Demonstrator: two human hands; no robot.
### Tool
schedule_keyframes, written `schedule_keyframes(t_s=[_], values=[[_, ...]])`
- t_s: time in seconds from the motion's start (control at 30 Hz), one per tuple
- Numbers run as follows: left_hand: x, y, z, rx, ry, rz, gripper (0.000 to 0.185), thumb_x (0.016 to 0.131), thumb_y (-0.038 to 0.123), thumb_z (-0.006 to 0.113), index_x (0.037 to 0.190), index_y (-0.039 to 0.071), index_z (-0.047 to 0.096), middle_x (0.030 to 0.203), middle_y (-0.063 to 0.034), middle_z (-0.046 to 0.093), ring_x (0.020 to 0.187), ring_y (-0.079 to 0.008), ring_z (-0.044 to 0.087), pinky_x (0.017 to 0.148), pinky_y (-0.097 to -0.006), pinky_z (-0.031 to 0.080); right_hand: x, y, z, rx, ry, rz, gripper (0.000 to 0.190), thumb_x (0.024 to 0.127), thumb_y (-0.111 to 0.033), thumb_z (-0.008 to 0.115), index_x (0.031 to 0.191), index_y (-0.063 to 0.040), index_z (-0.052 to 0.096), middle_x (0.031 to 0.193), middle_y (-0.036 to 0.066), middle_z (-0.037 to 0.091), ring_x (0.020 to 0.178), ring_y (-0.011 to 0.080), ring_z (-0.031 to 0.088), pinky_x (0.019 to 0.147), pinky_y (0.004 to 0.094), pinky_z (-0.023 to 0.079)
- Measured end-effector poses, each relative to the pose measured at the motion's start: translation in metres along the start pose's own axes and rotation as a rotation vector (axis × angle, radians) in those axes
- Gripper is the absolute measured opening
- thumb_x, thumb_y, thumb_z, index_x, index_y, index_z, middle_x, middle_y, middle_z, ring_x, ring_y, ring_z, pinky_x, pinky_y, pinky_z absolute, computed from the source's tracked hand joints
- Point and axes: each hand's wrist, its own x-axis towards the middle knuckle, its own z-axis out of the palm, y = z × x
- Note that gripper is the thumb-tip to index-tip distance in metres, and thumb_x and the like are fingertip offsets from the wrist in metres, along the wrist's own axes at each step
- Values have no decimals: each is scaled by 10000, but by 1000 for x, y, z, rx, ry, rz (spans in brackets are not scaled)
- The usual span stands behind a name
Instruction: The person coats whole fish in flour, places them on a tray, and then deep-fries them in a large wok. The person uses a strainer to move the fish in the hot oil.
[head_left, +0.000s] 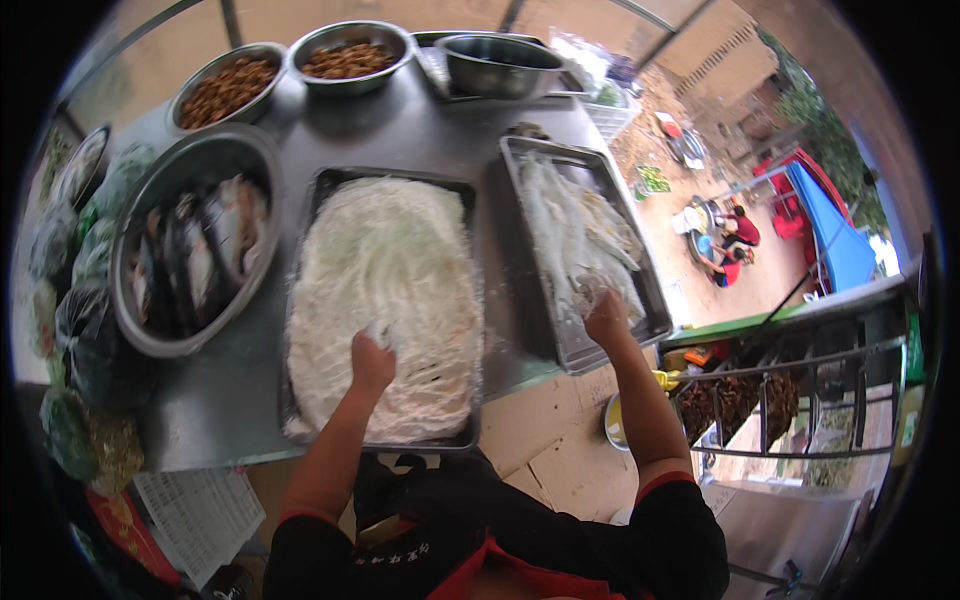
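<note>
A large metal tray (478, 352) heaped with white flour (390, 255) lies on the table before me. My left hand (373, 358) is over the near part of the flour, its fingers white with powder; whether they hold anything is hidden. To the right, my right hand (606, 315) is at the near end of several flour-coated fish (562, 217), which lie lengthwise in a second metal tray (577, 352). Its floury fingers blend with the fish, so I cannot tell a grip from a touch. On the left, a deep metal basin (196, 343) contains several uncoated dark fish (187, 255).
Two bowls of brown fried pieces (229, 90) and an empty-looking metal bowl (499, 67) line the far side of the steel table (337, 135). Filled plastic bags (94, 330) crowd the left edge. A metal rack (787, 367) stands right; two people (731, 247) crouch outside.
</note>
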Motion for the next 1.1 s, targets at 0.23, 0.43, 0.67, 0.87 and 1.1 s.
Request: schedule_keyframes(t_s=[0.23, 0.43, 0.67, 0.87, 1.1], values=[[-9, -26, -74, 388, -690, -70, 400, 877, 170, 495, 1226, -14, 558, 1144, -246, 613, 1049, -392, 612, 935, -481, 471, 44, -298, 75, 106, -477, -318, 255, 862, -224, 640, 1027, -30, 653, 963, 231, 659, 905, 418, 621, 789, 479, 497], [-31, -67, -116, 208, -638, -165, 570, 835, 200, 560, 1345, -33, 452, 1244, -298, 546, 1120, -413, 574, 974, -476, 453, 159, -527, 133, 534, -401, -650, 274, 872, -264, 659, 1030, -41, 656, 975, 189, 677, 892, 386, 637, 784, 445, 509], [-54, -56, -164, 117, -525, -107, 477, 813, 253, 617, 1176, -48, 547, 1062, -271, 612, 986, -421, 621, 879, -498, 493, 240, -573, 274, 49, -417, -152, 695, 784, -436, 765, 1259, 23, 548, 1142, 250, 637, 1137, 395, 580, 939, 415, 466], [-58, -60, -189, 76, -524, -142, 580, 791, 224, 649, 1273, -66, 505, 1130, -305, 597, 1043, -417, 614, 914, -484, 493, 244, -574, 286, 11, -428, -169, 420, 821, -179, 668, 1178, 22, 573, 1084, 287, 642, 1078, 410, 609, 898, 436, 495], [-55, -73, -175, 8, -346, -76, 617, 842, 263, 619, 1368, -15, 457, 1251, -270, 564, 1139, -382, 569, 965, -442, 469, 282, -530, 201, 297, -135, -241, 195, 853, -120, 599, 992, 11, 636, 909, 196, 679, 854, 337, 666, 692, 399, 520]])
